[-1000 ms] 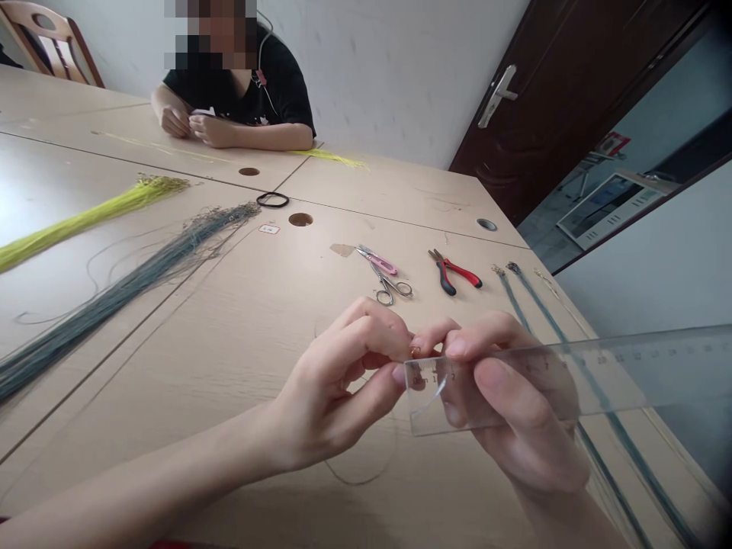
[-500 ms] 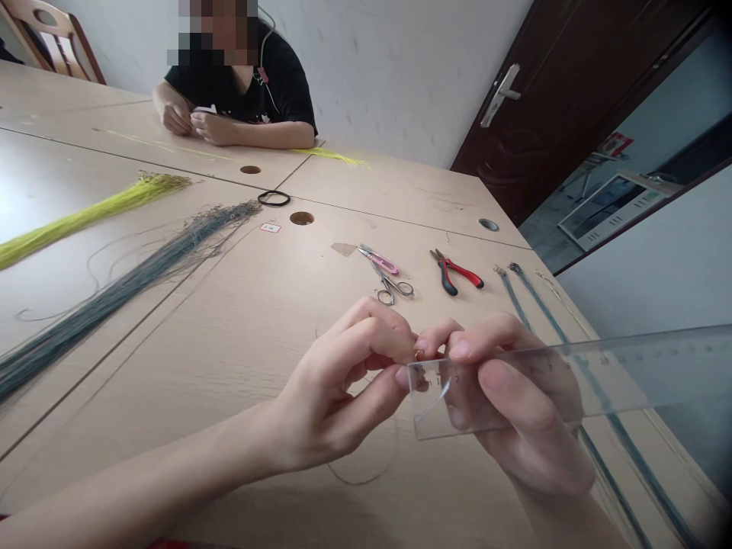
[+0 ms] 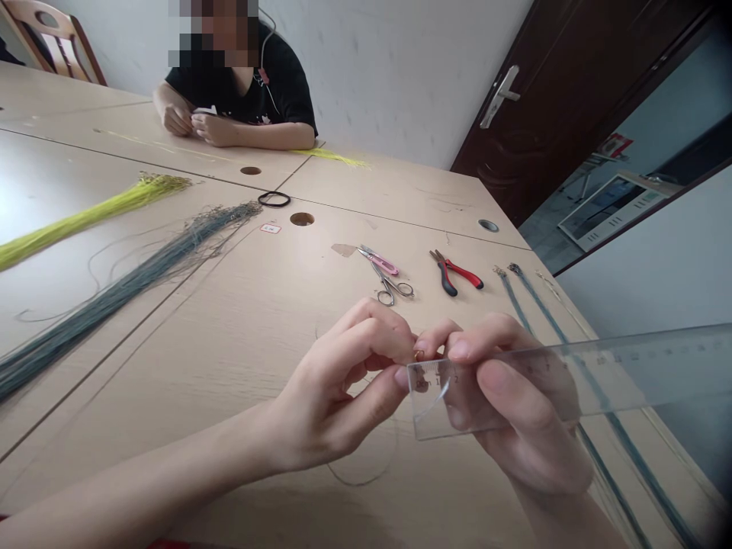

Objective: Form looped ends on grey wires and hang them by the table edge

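My right hand (image 3: 529, 412) is closed around a clear plastic ruler (image 3: 640, 366), its thumb on the near face and its fingers behind and along the top edge. The zero end lies beside my left hand (image 3: 354, 374), whose thumb and index finger are pinched together. At those fingertips, just above the ruler's corner, shows a small gold-coloured metal end piece (image 3: 419, 354), partly hidden by fingers. A thin dark cord (image 3: 366, 483) loops below my left hand; its join to the metal piece is hidden.
Beyond my hands lie scissors (image 3: 389, 286), pink thread snips (image 3: 384, 264) and red-black pliers (image 3: 451, 274). Bundles of blue-grey cord (image 3: 131, 282) and yellow cord (image 3: 85, 217) stretch across the left. More cords (image 3: 549, 313) run along the right. A person (image 3: 245, 99) sits opposite, forearms on the table.
Almost nothing differs. The ruler's far end appears very slightly higher, while both hands keep the same hold.
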Demonstrator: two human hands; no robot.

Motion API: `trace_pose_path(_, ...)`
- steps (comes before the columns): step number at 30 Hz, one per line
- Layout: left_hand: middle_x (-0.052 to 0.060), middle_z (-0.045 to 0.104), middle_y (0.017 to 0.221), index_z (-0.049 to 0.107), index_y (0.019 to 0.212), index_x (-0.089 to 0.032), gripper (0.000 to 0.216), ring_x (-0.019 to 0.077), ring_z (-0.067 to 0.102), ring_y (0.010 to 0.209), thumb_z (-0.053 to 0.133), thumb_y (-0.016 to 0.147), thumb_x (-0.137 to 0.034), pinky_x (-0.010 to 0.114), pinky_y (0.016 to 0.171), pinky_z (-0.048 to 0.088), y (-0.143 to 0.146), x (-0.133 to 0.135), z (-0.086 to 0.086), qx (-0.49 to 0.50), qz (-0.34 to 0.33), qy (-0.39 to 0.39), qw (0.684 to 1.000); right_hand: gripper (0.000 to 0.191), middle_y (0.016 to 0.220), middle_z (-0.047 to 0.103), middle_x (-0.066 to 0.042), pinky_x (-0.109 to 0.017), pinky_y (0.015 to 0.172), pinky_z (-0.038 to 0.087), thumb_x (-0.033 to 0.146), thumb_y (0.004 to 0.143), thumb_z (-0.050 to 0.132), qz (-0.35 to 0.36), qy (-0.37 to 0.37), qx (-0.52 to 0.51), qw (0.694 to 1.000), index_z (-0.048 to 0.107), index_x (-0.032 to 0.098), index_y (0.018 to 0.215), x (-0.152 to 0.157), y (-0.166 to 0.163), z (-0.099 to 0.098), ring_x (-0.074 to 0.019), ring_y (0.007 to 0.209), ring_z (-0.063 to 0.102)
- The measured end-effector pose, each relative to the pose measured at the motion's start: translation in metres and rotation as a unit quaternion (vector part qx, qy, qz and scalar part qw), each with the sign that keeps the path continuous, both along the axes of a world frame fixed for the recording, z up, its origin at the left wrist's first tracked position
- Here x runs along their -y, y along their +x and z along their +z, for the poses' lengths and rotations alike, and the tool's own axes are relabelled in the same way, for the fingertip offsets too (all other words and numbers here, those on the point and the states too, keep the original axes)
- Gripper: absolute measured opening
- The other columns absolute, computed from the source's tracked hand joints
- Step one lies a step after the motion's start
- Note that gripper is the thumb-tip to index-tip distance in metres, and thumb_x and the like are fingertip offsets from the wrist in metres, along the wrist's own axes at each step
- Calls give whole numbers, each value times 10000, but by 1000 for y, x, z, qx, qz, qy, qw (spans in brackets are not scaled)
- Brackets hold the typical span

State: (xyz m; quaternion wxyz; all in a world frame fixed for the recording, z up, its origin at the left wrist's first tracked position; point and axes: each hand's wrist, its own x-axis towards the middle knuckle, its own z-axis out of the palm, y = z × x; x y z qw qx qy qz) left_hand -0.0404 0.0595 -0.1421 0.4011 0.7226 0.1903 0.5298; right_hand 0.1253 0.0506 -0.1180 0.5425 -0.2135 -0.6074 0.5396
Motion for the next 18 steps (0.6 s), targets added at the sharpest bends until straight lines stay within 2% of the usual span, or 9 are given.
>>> trace_pose_path(3,55,475,880,531,909,-175,93,154,507,803,445,899,-143,312,675,493,0,0,0,1,-1,4,1000,180,965,663,-34,-365,684,510,199,898,456,-5,5,8,1000,627,236,940,0,1,-1,-88,503,529)
trace_pose_path(14,49,474,880,514,895,-176,86,149,525,792,438,901,-137,304,654,484,0,0,0,2,-10,-5,1000,175,934,663,-28,-367,706,504,203,898,461,0,-11,5,1000,626,233,946,0,-1,0,-88,504,530)
trace_pose_path(16,56,476,889,518,891,-172,91,155,523,816,434,901,-137,303,662,485,1,-1,0,4,-12,-8,1000,197,850,654,-24,-376,748,504,212,900,448,-11,-1,-13,1000,643,225,923,-1,0,1,-113,578,569)
trace_pose_path(18,62,479,900,522,890,-169,104,160,520,847,425,905,-134,304,687,485,2,-2,-2,3,-8,-24,1000,232,803,615,-30,-385,767,513,234,894,441,-43,-1,-36,998,668,208,856,-6,4,2,-171,743,624)
